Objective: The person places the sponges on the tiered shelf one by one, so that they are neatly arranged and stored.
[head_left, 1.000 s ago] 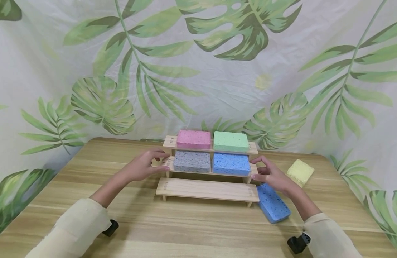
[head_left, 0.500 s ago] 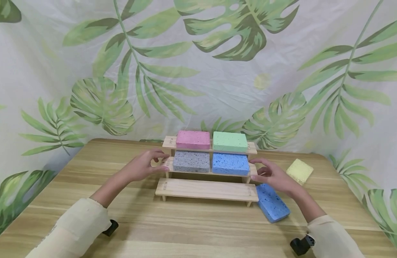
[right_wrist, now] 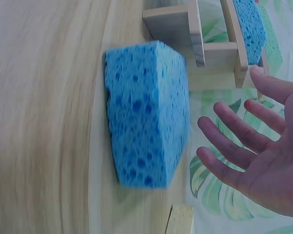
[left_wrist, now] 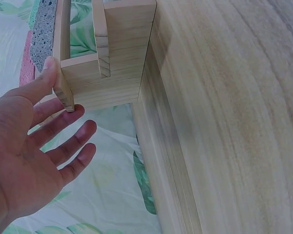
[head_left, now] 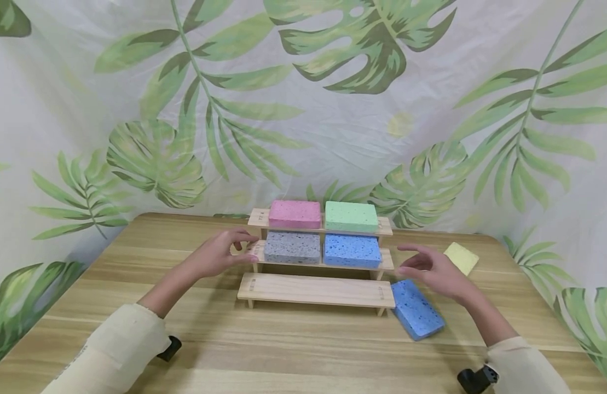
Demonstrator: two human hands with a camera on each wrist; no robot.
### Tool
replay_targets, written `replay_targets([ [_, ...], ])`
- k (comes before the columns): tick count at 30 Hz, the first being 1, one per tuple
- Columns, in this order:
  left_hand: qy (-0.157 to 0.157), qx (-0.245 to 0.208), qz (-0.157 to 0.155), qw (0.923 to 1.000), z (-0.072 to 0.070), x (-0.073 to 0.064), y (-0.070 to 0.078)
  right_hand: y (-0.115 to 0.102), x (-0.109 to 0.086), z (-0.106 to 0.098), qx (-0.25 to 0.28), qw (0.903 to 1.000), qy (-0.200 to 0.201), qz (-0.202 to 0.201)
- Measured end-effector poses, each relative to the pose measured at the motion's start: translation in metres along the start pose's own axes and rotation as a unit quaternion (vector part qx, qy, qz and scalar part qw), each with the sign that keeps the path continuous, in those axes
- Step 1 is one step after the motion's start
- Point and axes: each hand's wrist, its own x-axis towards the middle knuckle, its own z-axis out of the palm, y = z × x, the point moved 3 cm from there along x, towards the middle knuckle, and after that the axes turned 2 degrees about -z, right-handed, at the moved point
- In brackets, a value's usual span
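A three-step wooden display shelf stands on the table. My left hand pinches the left end of its middle step, thumb at the front edge and fingers behind. Off the right end, my right hand hangs with fingers spread and nothing in it. On the middle step lie a grey sponge and a blue sponge. A pink sponge and a green sponge sit on the top step. Below my right hand, a second blue sponge lies tilted against the shelf's lower right corner.
A yellow sponge lies on the wooden table behind my right hand, which partly covers it. A leaf-patterned cloth hangs behind the table. Each wrist carries a small black camera mount.
My right hand has let go of the middle step's right end and moved right, partly covering the yellow sponge. My left hand stays at the left end; the sponges keep their places.
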Motion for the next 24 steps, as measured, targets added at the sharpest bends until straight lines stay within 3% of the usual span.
replay_targets([
  [8, 0.001, -0.006, 0.002, 1.0000, -0.001, -0.001, 0.000, 0.005, -0.012, -0.007, -0.069, 0.9972, 0.027, -0.003],
  [11, 0.001, -0.005, 0.001, 1.0000, -0.001, 0.000, 0.000, 0.008, -0.015, -0.006, -0.064, 0.9978, 0.007, 0.016],
  [18, -0.001, -0.009, -0.008, 0.9999, -0.001, 0.000, 0.000, 0.016, -0.020, 0.002, -0.056, 0.9939, -0.080, 0.052],
  [24, 0.000, -0.012, -0.005, 0.9999, -0.001, 0.001, 0.001, 0.018, -0.018, 0.003, -0.078, 0.9936, -0.075, 0.033],
])
